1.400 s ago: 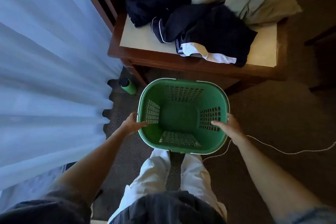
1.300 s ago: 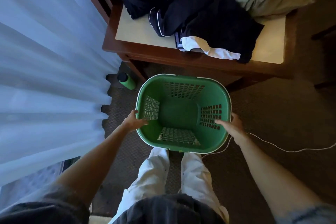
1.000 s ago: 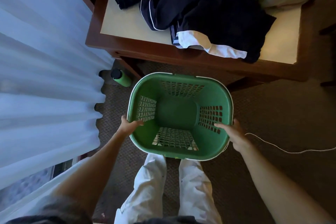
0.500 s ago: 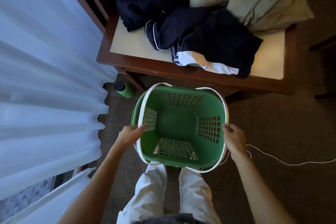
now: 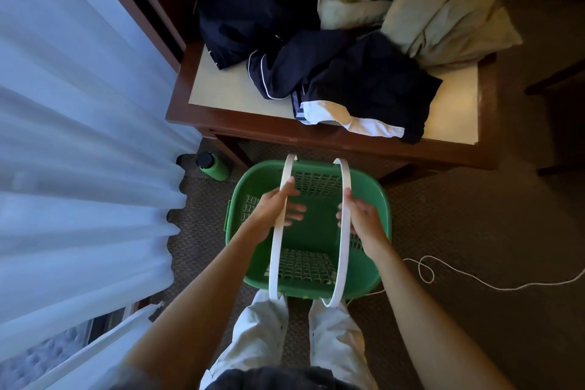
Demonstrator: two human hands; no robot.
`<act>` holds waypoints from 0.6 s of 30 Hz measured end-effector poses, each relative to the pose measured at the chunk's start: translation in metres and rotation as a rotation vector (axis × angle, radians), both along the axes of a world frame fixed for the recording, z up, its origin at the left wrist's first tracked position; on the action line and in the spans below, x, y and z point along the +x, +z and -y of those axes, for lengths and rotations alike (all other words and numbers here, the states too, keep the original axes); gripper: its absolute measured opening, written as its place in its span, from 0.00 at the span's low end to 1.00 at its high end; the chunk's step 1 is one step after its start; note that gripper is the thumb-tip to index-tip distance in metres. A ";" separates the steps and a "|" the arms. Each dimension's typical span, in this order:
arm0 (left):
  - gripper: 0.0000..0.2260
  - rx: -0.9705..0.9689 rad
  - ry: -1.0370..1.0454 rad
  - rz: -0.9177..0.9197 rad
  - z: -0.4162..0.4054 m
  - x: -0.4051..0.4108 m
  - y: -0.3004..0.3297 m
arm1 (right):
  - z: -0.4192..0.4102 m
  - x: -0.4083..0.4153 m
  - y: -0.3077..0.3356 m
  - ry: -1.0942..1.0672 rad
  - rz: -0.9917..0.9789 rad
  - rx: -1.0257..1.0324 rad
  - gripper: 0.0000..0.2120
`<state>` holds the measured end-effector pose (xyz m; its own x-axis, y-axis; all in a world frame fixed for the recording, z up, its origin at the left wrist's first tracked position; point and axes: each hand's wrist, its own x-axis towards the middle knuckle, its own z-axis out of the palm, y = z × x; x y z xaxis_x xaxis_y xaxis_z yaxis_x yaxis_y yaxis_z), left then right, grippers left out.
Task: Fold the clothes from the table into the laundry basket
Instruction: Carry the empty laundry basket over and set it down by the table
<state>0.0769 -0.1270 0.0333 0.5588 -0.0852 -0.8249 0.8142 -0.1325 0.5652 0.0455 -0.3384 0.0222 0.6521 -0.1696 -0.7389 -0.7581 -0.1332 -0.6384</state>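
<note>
Daylight enters through the sheer curtain [image 5: 79,142] at left, leaving the carpet [image 5: 474,231] at right dim; wide-angle distortion bends the edges, with slight softness throughout.

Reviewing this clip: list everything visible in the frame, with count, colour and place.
basket: one, green, on the carpet in front of the table, nothing in it
handles: two, white, swung up over the basket
dark clothes: a heap, count unclear, navy with white trim, on the table
beige clothes: a heap, count unclear, at the table's far right
table: one, brown wood with a cream top
bottle: one, green with a black cap, on the floor by the curtain
curtain: white, sheer, at left
cord: one, white, on the carpet at right
legs: two, in white trousers, below the basket
left hand: grips the left handle
right hand: grips the right handle
</note>
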 end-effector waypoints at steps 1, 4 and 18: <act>0.23 -0.020 0.049 0.008 0.003 0.002 -0.003 | -0.006 0.007 0.001 -0.037 -0.029 0.013 0.31; 0.21 -0.036 0.190 0.002 0.012 -0.004 -0.006 | -0.020 0.016 -0.002 -0.092 -0.073 0.152 0.33; 0.20 -0.073 0.150 0.100 0.021 -0.028 0.072 | -0.032 -0.025 0.083 -0.348 -0.035 0.047 0.26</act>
<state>0.0491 -0.1475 0.1057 0.6485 -0.0526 -0.7594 0.7611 0.0309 0.6479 0.0205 -0.3063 0.1053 0.5353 -0.3425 -0.7721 -0.7743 0.1663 -0.6106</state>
